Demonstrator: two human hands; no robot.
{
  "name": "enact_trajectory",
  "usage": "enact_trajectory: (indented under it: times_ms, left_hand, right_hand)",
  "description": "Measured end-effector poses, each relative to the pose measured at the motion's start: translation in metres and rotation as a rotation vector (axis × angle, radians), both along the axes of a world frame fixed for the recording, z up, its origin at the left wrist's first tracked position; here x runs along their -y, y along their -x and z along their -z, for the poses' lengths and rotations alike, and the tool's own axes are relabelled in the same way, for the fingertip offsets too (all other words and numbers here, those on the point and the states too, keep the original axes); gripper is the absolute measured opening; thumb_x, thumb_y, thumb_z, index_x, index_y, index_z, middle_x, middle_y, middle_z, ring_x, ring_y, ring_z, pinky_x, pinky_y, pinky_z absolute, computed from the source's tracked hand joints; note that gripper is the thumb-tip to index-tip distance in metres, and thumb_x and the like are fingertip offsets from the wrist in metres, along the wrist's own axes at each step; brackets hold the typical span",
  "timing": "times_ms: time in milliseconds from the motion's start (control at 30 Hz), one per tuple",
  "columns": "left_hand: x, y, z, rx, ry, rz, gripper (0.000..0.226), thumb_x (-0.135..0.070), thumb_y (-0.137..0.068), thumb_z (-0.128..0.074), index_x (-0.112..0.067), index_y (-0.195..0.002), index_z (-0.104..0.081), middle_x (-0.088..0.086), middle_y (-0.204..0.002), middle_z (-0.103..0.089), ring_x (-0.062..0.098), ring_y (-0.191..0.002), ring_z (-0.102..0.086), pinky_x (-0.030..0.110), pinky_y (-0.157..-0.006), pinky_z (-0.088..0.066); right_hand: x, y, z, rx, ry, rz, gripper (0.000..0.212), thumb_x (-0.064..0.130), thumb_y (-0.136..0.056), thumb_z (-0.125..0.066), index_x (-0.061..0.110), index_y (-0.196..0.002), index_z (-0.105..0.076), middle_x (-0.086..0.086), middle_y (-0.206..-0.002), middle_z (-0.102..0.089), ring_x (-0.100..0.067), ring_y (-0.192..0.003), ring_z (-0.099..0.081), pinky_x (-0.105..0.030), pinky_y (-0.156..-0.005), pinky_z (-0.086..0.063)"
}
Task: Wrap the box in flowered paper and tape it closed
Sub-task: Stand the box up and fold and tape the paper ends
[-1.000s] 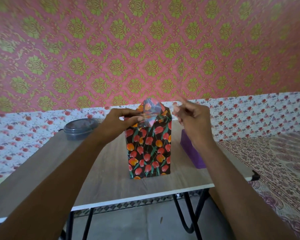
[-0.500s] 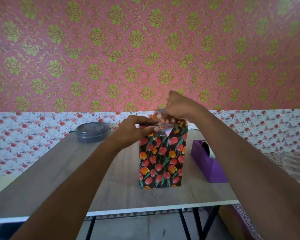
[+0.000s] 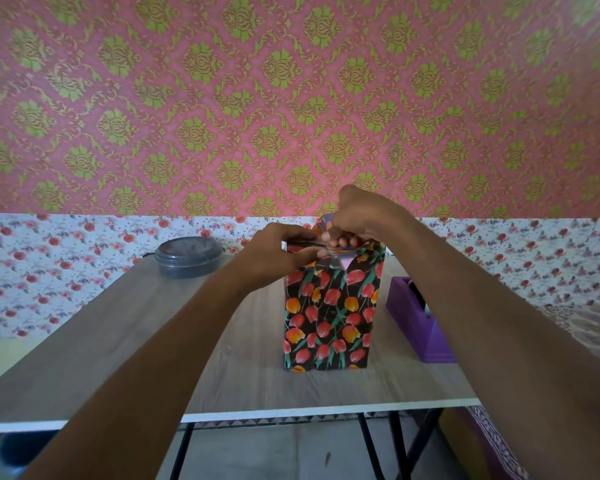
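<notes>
The box (image 3: pixel 329 317) stands upright mid-table, covered in black paper printed with red and orange tulips. Its top flaps are folded in, and a small pink triangle of the paper's back side (image 3: pixel 344 262) shows below the fold. My left hand (image 3: pixel 278 252) pinches the folded top from the left. My right hand (image 3: pixel 359 216) comes over the top from behind and presses a clear strip of tape (image 3: pixel 326 256) onto the fold with its fingertips. Both hands hide most of the box's top.
A purple tape dispenser (image 3: pixel 420 320) sits just right of the box. A round grey lidded container (image 3: pixel 187 256) is at the table's back left. The wooden table (image 3: pixel 118 341) has a white front edge and black legs; patterned wall behind.
A second ago my right hand was held up to the right of the box; it has moved onto the top fold with the tape. My left hand kept its pinch on the flaps.
</notes>
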State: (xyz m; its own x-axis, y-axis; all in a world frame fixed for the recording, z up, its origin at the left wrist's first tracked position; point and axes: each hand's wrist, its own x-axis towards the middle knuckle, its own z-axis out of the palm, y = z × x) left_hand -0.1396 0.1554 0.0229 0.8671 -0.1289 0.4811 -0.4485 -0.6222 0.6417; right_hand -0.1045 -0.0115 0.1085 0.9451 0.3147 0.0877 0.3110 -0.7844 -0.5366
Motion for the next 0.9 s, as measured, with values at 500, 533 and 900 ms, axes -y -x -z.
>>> enact_trajectory:
  times_ms: [500, 533, 900]
  left_hand:
    - [0.0, 0.001, 0.0, 0.013, -0.01, -0.008, 0.036, -0.031, -0.09, -0.074, -0.022, -0.125, -0.071, -0.011, -0.11, -0.073, -0.012, -0.099, -0.062, 0.003, -0.071, -0.045]
    - [0.0, 0.001, 0.0, 0.014, -0.011, -0.01, 0.037, -0.033, -0.09, -0.073, -0.022, -0.126, -0.071, -0.01, -0.113, -0.073, -0.01, -0.101, -0.063, 0.005, -0.075, -0.044]
    - [0.002, 0.005, -0.001, 0.072, -0.052, 0.012, 0.032, -0.034, -0.092, -0.071, -0.027, -0.123, -0.072, -0.011, -0.115, -0.072, -0.006, -0.097, -0.065, 0.015, -0.081, -0.05]
  right_hand:
    - [-0.009, 0.001, -0.019, 0.251, 0.379, 0.13, 0.047, 0.032, -0.077, -0.09, 0.003, -0.079, -0.053, -0.004, -0.07, -0.056, -0.022, -0.068, -0.058, -0.03, -0.061, -0.047]
    - [-0.006, -0.001, -0.015, 0.272, 0.352, 0.13, 0.047, 0.032, -0.077, -0.09, 0.001, -0.081, -0.054, -0.004, -0.069, -0.057, -0.021, -0.064, -0.057, -0.029, -0.058, -0.045]
    - [0.01, 0.0, -0.002, 0.541, 0.225, 0.052, 0.05, 0.016, -0.076, -0.089, 0.011, -0.073, -0.039, -0.004, -0.075, -0.046, -0.016, -0.062, -0.05, -0.024, -0.049, -0.036]
